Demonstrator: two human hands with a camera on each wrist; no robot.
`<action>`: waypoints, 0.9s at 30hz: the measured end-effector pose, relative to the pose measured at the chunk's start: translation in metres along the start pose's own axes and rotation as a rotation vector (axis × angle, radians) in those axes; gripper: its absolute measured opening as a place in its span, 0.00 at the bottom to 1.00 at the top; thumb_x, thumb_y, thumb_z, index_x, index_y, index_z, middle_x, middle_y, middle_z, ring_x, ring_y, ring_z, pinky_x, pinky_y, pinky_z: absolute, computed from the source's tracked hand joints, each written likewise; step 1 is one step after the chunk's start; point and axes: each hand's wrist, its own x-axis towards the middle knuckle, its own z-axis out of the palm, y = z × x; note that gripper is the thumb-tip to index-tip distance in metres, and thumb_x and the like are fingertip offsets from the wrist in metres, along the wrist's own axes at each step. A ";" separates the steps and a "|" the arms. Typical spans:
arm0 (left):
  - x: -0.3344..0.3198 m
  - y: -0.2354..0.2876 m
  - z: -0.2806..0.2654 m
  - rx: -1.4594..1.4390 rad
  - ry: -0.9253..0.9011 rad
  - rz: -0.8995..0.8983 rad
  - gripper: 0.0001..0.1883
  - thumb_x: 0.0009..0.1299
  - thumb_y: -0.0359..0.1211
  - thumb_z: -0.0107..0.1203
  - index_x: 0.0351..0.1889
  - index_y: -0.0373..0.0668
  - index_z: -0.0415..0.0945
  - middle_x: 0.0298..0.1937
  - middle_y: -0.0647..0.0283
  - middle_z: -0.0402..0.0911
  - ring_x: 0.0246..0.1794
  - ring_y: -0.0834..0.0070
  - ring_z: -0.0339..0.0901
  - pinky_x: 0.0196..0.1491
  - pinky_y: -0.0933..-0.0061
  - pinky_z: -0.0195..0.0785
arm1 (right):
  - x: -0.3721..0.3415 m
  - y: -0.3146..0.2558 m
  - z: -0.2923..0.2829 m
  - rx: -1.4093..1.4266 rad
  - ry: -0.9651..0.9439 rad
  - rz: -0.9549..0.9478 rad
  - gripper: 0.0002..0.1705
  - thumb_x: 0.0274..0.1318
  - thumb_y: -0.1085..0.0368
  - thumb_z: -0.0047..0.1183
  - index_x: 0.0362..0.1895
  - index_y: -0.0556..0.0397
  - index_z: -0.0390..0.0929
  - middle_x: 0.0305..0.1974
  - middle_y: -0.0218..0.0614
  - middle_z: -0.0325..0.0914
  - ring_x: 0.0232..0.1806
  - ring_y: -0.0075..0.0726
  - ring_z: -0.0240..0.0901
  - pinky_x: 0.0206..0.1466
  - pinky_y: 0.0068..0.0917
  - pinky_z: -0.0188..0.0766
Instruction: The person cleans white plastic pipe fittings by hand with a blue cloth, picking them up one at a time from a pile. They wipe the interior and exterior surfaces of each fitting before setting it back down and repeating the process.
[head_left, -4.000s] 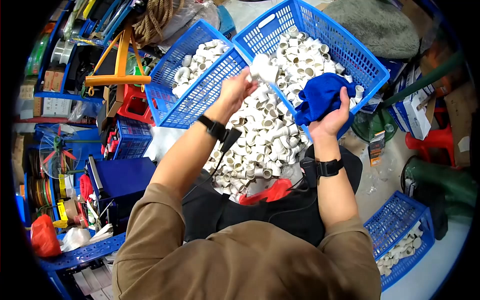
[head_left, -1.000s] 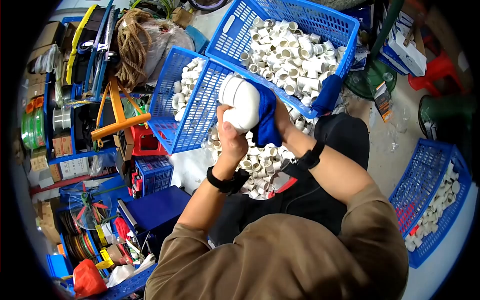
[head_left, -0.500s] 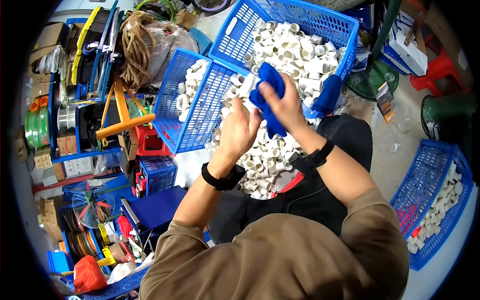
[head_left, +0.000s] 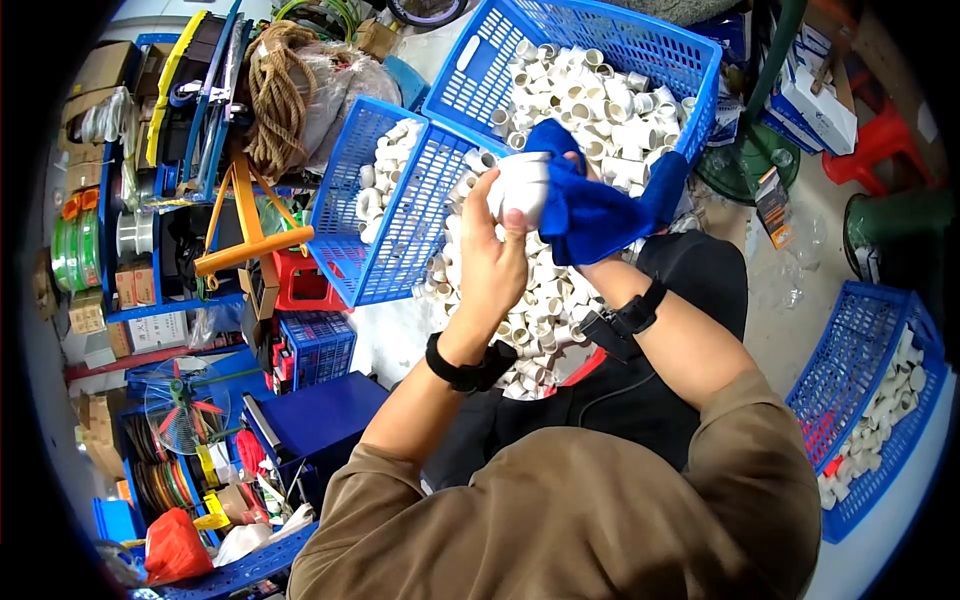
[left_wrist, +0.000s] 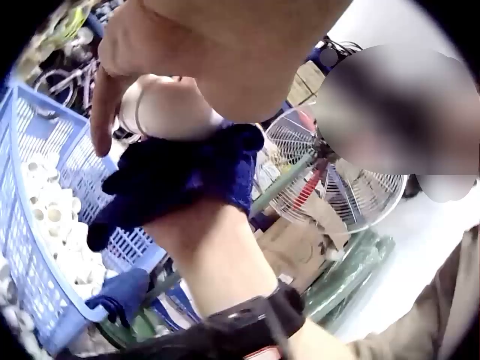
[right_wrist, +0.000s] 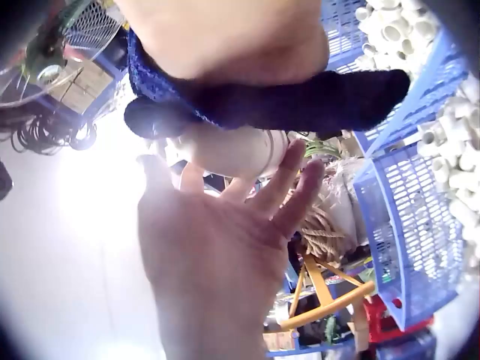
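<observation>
In the head view, my left hand (head_left: 497, 255) holds a white plastic pipe fitting (head_left: 522, 190), thumb on the near side and fingers round the left side. A blue cloth (head_left: 600, 215) covers the fitting's right end. My right hand (right_wrist: 232, 45) grips this cloth against the fitting; in the head view most of that hand is hidden behind the draped cloth. From the right wrist view, the left fingers (right_wrist: 279, 184) reach up along the fitting's side. Below both hands lies a heap of similar white fittings (head_left: 535, 320).
A large blue basket (head_left: 690, 110) of fittings stands ahead, with another blue cloth (head_left: 665, 185) over its near corner. A smaller blue basket (head_left: 350, 270) adjoins it at left. Another blue basket (head_left: 850, 310) sits at far right. A yellow-orange frame (head_left: 250, 250) and shelving flank the left.
Four seconds ago my left hand was over the heap. Half a second ago it was apart from the fitting; now it grips it again. The cloth has spread out to the right.
</observation>
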 end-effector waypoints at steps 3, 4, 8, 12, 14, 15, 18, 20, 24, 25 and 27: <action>0.011 0.013 0.006 -0.176 0.150 -0.036 0.39 0.77 0.58 0.45 0.70 0.31 0.59 0.61 0.47 0.72 0.59 0.64 0.73 0.63 0.65 0.63 | -0.013 -0.032 0.032 -0.289 0.086 -0.102 0.34 0.60 0.41 0.61 0.51 0.59 0.74 0.45 0.39 0.74 0.48 0.36 0.74 0.53 0.31 0.70; 0.015 0.019 0.002 -0.282 0.140 -0.078 0.42 0.75 0.62 0.46 0.69 0.31 0.61 0.58 0.50 0.75 0.57 0.68 0.73 0.62 0.68 0.64 | -0.011 -0.035 0.032 -0.363 0.021 -0.200 0.35 0.58 0.41 0.63 0.51 0.60 0.74 0.46 0.41 0.74 0.49 0.39 0.74 0.55 0.32 0.70; 0.018 0.000 -0.010 -0.711 0.034 -0.210 0.31 0.78 0.50 0.46 0.65 0.31 0.66 0.57 0.54 0.78 0.57 0.67 0.78 0.61 0.66 0.70 | -0.002 -0.055 0.028 -0.624 -0.177 -0.455 0.38 0.51 0.41 0.68 0.51 0.62 0.77 0.48 0.45 0.74 0.52 0.48 0.72 0.58 0.35 0.69; 0.013 -0.010 -0.031 -0.660 -0.101 -0.205 0.42 0.69 0.58 0.56 0.68 0.31 0.64 0.60 0.54 0.74 0.60 0.69 0.74 0.65 0.68 0.62 | 0.004 -0.067 0.022 -0.603 -0.362 -0.366 0.40 0.45 0.41 0.72 0.51 0.59 0.77 0.50 0.44 0.75 0.55 0.45 0.73 0.61 0.36 0.67; 0.012 -0.015 -0.038 -0.693 -0.134 -0.193 0.43 0.68 0.58 0.56 0.68 0.32 0.64 0.61 0.54 0.74 0.60 0.67 0.73 0.65 0.68 0.62 | 0.004 -0.066 0.022 -0.448 -0.391 -0.209 0.39 0.44 0.43 0.74 0.52 0.56 0.78 0.50 0.41 0.78 0.54 0.39 0.75 0.60 0.35 0.70; 0.010 -0.014 -0.042 -0.726 -0.160 -0.179 0.43 0.68 0.59 0.55 0.69 0.32 0.63 0.62 0.53 0.73 0.61 0.66 0.73 0.66 0.67 0.62 | 0.005 -0.062 0.021 -0.448 -0.394 -0.204 0.39 0.44 0.43 0.74 0.52 0.56 0.78 0.50 0.41 0.78 0.54 0.39 0.75 0.60 0.35 0.70; 0.014 -0.021 -0.048 -0.761 -0.197 -0.277 0.41 0.72 0.61 0.47 0.68 0.35 0.64 0.60 0.55 0.76 0.59 0.67 0.76 0.62 0.66 0.67 | 0.009 -0.055 0.016 -0.402 -0.478 0.044 0.37 0.48 0.47 0.73 0.55 0.57 0.75 0.45 0.40 0.82 0.47 0.32 0.79 0.53 0.32 0.75; 0.015 -0.014 -0.050 -0.774 -0.235 -0.358 0.36 0.77 0.61 0.40 0.64 0.37 0.68 0.52 0.59 0.80 0.50 0.72 0.81 0.51 0.70 0.76 | 0.010 -0.060 0.013 -0.417 -0.489 0.098 0.35 0.50 0.48 0.72 0.55 0.56 0.75 0.45 0.39 0.82 0.48 0.31 0.79 0.53 0.31 0.75; 0.020 -0.008 -0.044 -0.683 -0.106 -0.436 0.31 0.77 0.60 0.42 0.56 0.40 0.74 0.42 0.64 0.82 0.35 0.76 0.80 0.38 0.76 0.73 | 0.014 -0.036 0.016 -0.262 -0.459 0.160 0.30 0.56 0.52 0.68 0.56 0.56 0.75 0.45 0.39 0.83 0.49 0.29 0.79 0.53 0.28 0.75; 0.022 -0.015 -0.037 -0.632 0.081 -0.389 0.27 0.78 0.56 0.44 0.49 0.39 0.76 0.36 0.64 0.81 0.29 0.79 0.76 0.31 0.77 0.67 | 0.014 -0.030 0.020 -0.102 -0.404 0.198 0.29 0.56 0.53 0.67 0.56 0.56 0.75 0.45 0.39 0.83 0.49 0.30 0.79 0.53 0.29 0.75; 0.023 -0.028 -0.046 -0.167 0.144 -0.237 0.23 0.79 0.51 0.47 0.39 0.39 0.76 0.28 0.67 0.77 0.24 0.82 0.70 0.27 0.76 0.62 | 0.011 -0.002 0.022 -0.164 -0.290 0.166 0.29 0.57 0.53 0.67 0.56 0.56 0.75 0.45 0.40 0.83 0.49 0.32 0.79 0.54 0.30 0.75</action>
